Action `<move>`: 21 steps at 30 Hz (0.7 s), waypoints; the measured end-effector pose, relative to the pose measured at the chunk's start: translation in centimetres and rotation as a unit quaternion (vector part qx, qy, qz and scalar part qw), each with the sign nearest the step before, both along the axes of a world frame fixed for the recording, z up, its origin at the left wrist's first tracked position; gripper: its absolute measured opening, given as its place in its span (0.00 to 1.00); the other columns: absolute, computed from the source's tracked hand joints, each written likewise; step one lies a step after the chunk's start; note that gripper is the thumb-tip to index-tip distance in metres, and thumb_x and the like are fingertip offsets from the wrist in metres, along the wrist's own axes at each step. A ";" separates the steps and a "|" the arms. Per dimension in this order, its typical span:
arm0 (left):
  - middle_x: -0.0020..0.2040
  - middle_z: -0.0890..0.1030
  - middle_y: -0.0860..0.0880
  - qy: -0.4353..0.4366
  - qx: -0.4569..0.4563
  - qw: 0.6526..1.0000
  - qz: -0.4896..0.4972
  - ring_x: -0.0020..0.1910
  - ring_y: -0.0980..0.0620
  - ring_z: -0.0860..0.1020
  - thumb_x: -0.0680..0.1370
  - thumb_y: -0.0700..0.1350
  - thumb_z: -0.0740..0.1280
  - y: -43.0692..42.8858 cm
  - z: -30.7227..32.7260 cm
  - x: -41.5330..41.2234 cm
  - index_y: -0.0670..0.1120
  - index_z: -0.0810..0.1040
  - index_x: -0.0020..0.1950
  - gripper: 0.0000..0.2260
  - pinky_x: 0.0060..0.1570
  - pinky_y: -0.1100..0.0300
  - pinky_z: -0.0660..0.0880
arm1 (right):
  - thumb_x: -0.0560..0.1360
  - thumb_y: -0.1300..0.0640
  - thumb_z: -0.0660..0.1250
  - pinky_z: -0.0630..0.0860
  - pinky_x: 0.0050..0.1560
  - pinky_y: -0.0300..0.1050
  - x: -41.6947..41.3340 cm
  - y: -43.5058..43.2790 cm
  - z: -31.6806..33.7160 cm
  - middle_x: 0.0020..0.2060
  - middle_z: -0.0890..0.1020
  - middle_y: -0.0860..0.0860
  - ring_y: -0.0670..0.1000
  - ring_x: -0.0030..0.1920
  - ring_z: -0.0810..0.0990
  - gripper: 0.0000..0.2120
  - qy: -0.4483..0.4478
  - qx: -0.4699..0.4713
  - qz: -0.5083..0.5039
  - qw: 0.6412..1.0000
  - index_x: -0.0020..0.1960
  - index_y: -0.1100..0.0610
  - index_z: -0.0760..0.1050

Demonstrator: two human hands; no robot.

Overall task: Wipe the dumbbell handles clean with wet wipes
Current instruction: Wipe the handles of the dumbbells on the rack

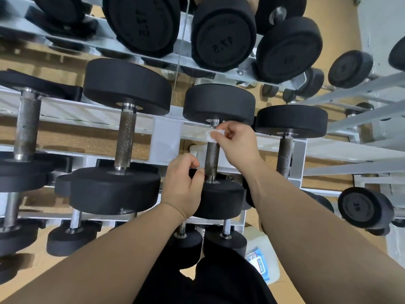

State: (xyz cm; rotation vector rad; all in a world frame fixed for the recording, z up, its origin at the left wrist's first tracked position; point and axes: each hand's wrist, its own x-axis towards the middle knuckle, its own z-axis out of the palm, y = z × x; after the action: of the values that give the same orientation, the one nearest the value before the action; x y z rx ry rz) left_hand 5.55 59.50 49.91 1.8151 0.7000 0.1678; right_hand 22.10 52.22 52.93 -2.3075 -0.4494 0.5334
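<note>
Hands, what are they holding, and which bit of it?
The right hand pinches a white wet wipe against the far end of the dumbbell handle. The left hand curls at its near end; whether it grips cannot be told.

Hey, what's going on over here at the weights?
A person is cleaning dumbbells on a rack. Their right hand pinches a white wipe against the top end of one dumbbell's metal handle, just under the far weight. Their left hand sits at the handle's lower end, fingers curled; whether it actually grips the bar is hard to tell. Below the wipe the handle is bare. A packet lies on the floor nearby.
</note>
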 end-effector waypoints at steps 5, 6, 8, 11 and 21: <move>0.42 0.73 0.51 0.001 -0.001 1.000 0.004 0.47 0.48 0.71 0.75 0.46 0.62 -0.1 0.0 0.2 0.46 0.71 0.44 0.04 0.48 0.52 0.71 | 0.72 0.56 0.76 0.66 0.33 0.34 -2.0 -3.3 0.1 0.29 0.72 0.44 0.42 0.29 0.69 0.05 0.050 -0.051 0.116 0.991 0.43 0.49 0.81; 0.42 0.73 0.51 -0.003 -0.002 1.000 0.007 0.47 0.48 0.71 0.75 0.46 0.62 -0.1 0.0 0.2 0.46 0.71 0.44 0.04 0.48 0.51 0.71 | 0.72 0.55 0.77 0.67 0.33 0.34 -2.3 -4.0 0.4 0.29 0.73 0.45 0.42 0.29 0.70 0.05 0.065 -0.071 0.152 0.984 0.43 0.50 0.81; 0.42 0.73 0.51 -0.009 -0.004 1.000 0.009 0.47 0.47 0.72 0.75 0.47 0.62 -0.1 0.0 0.1 0.46 0.71 0.44 0.04 0.48 0.50 0.72 | 0.72 0.55 0.77 0.68 0.33 0.34 -2.1 -4.1 0.6 0.29 0.74 0.45 0.42 0.30 0.70 0.04 0.065 -0.083 0.184 0.977 0.43 0.51 0.81; 0.44 0.74 0.52 -0.010 -0.003 1.000 0.008 0.48 0.47 0.72 0.74 0.50 0.59 0.0 -0.2 0.1 0.48 0.71 0.46 0.07 0.50 0.49 0.73 | 0.73 0.55 0.76 0.67 0.33 0.32 -0.7 -1.9 0.4 0.29 0.73 0.44 0.41 0.30 0.71 0.04 -0.007 -0.060 0.152 0.987 0.43 0.50 0.80; 0.53 0.76 0.55 0.009 0.004 0.999 0.035 0.56 0.50 0.74 0.73 0.56 0.58 -0.3 -0.3 -0.1 0.53 0.72 0.55 0.13 0.60 0.48 0.73 | 0.74 0.53 0.74 0.67 0.35 0.38 -1.4 -4.9 -0.1 0.27 0.74 0.45 0.43 0.32 0.73 0.04 -0.012 -0.080 0.267 0.960 0.44 0.46 0.80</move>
State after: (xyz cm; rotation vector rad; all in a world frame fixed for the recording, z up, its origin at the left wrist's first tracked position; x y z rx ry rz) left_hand 5.50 59.18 49.63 1.8028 0.7775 0.2006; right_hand 20.69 47.33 52.81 -2.3380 -1.0935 0.8233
